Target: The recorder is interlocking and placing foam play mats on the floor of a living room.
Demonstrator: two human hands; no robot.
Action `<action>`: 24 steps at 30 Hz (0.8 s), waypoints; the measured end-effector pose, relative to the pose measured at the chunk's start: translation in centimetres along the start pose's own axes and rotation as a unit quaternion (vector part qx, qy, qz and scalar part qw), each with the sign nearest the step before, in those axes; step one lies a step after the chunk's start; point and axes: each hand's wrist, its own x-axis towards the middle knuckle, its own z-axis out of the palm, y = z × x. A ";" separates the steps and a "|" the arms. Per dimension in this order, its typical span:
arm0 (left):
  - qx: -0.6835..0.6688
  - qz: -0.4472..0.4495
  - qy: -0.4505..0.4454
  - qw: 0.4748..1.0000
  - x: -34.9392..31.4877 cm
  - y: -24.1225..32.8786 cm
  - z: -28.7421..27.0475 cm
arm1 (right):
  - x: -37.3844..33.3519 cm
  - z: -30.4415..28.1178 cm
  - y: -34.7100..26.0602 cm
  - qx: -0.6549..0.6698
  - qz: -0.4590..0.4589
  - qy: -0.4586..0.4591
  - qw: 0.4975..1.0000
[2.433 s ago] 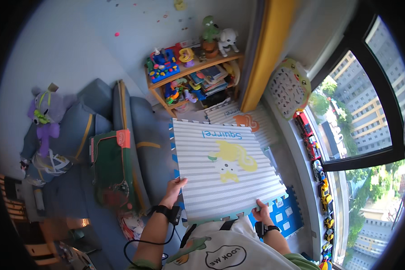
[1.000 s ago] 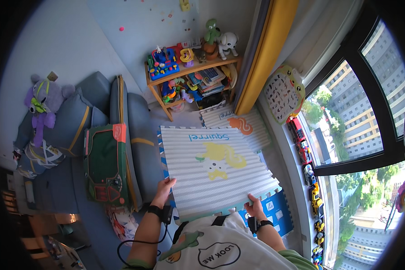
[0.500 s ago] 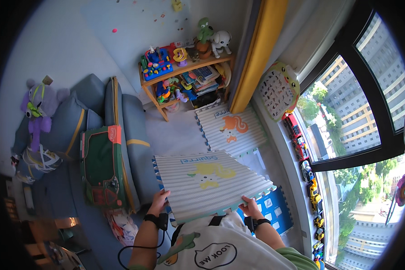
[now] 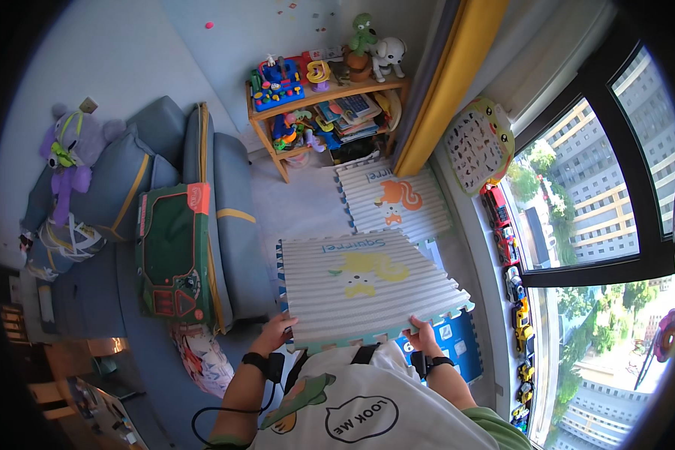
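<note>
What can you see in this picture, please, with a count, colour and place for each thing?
Held foam tile: 1, grey-white striped, yellow animal, between both hands
Floor tile: 1, striped, orange animal, near shelf
Blue mat: at least 1, partly under held tile
Shelf: 1, wooden, far wall
Cactus toy: 1, green, shelf top
Dog toy: 1, white, beside cactus
Books: several, mixed, inside shelf
Curtain: yellow and grey, far right corner
Toy vehicles: many, mixed, windowsill
Sofa: 1, blue-grey, left
Plush toy: 1, grey-purple, on sofa
Game board: 1, green, on sofa
Left hand: 1, bare, tile's left
Right hand: 1, bare, tile's near edge
</note>
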 end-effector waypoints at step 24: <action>-0.008 0.005 -0.015 1.000 -0.3 -4.0 -1.9 | -0.7 1.8 -0.6 -0.014 -0.039 -0.006 0.999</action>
